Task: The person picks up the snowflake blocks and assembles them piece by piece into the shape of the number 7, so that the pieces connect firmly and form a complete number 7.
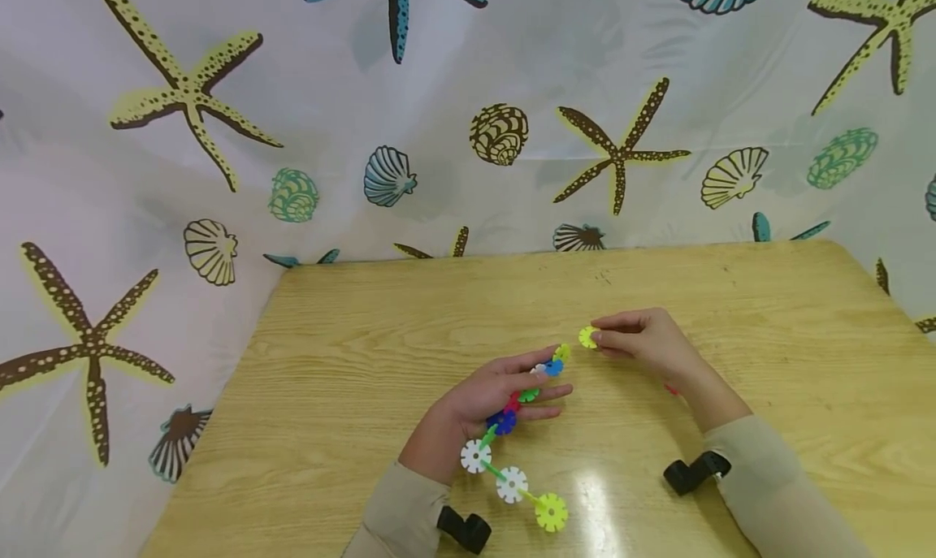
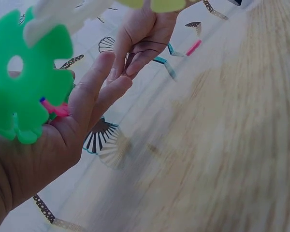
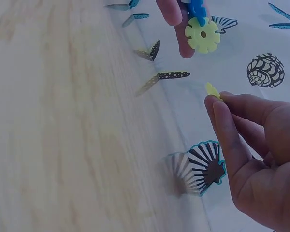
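My left hand (image 1: 497, 391) holds a chain of notched plastic interlocking discs near its upper end, thumb over it and the other fingers stretched out. A yellow disc (image 3: 203, 35) forms the chain's tip, followed by a blue disc (image 1: 552, 367). Past the palm, the chain hangs through a dark blue disc (image 1: 503, 421) and white discs (image 1: 512, 485) down to another yellow disc (image 1: 552, 512). Between thumb and fingertips, my right hand (image 1: 651, 343) pinches a loose yellow disc (image 1: 587, 337), a short gap away from the chain's tip. A green disc (image 2: 31, 72) looms large in the left wrist view.
A small pink piece (image 1: 670, 389) lies on the wooden table (image 1: 351, 322), partly behind the right forearm. White cloth (image 1: 439, 79) printed with shells and starfish hangs behind the table and along its left side. Black wrist devices (image 1: 465, 530) sit at both cuffs.
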Tool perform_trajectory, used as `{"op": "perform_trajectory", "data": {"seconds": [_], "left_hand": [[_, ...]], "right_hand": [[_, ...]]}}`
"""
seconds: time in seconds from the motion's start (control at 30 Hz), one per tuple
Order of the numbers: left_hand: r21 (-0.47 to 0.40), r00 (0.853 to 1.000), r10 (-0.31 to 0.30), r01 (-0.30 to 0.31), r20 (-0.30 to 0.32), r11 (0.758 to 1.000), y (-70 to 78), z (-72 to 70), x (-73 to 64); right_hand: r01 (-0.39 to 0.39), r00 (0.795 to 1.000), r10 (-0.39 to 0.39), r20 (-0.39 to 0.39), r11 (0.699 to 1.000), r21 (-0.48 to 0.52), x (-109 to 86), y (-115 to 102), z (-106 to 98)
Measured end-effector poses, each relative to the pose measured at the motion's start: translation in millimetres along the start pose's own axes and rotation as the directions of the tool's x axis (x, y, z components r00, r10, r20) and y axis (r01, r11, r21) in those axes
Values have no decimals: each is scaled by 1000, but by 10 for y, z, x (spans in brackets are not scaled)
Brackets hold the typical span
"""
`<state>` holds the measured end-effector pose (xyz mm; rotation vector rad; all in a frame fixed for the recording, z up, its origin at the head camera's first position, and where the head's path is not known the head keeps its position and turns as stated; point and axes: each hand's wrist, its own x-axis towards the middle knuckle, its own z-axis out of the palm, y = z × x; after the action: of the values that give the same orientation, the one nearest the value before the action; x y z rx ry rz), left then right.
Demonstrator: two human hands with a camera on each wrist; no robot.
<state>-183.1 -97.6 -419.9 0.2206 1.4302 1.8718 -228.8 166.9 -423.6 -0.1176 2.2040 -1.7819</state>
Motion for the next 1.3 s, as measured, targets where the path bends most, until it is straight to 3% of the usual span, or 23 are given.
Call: {"op": "perform_trajectory", "data": {"seconds": [0.33,0.87,1.3], "left_hand": [[24,1000,6,-6,2,1000,17,-13,-20],[32,999,20,-22,39,999,18,-4,-17],[33,998,43,-45,56,998,-5,10,-5]], "right_hand": [[35,998,-35,55,999,-10,-7,-89,68],[27,994,-31,106,999,44,-48,-112,125],[15,995,-23,101,997,77,-82,-148,145]]}}
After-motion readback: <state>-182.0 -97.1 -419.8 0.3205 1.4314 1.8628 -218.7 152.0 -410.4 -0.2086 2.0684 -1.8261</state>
